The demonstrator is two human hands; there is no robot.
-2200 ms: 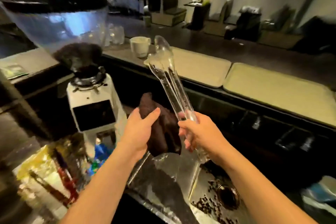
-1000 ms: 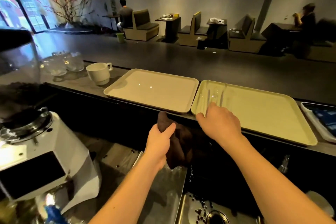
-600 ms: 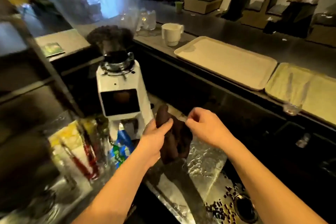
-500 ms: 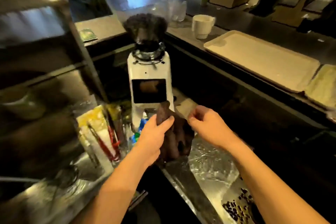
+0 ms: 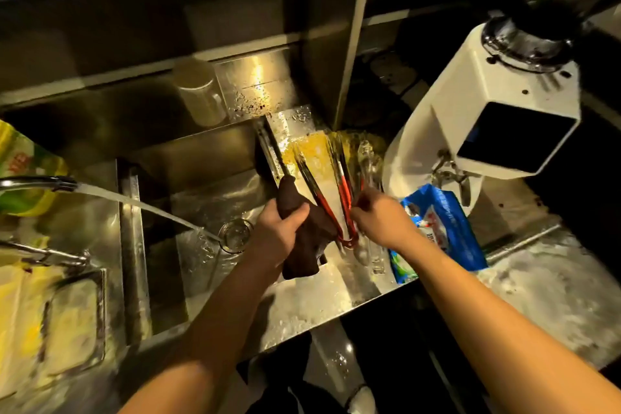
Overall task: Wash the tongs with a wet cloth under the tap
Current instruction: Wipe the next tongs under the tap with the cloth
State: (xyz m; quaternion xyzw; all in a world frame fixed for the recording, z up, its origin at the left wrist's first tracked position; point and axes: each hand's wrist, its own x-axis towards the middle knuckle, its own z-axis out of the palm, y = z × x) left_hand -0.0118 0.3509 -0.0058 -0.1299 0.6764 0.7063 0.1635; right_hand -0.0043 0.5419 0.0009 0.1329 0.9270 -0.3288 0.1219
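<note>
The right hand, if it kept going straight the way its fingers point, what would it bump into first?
The right hand points left, its fingertips already at the red-handled tongs. Those come first, probably. Just beyond is the dark cloth gripped in the left hand. Depth is hard to judge here.

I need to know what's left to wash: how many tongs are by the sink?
2 for sure: red tongs between the cloth and right hand, and clear tongs beside them, partly under that hand. Blur may hide more.

Dim warm light, wet steel counter [image 5: 322, 299], steel shelf [image 5: 151, 44] behind, white grinder [image 5: 487, 131]
</note>
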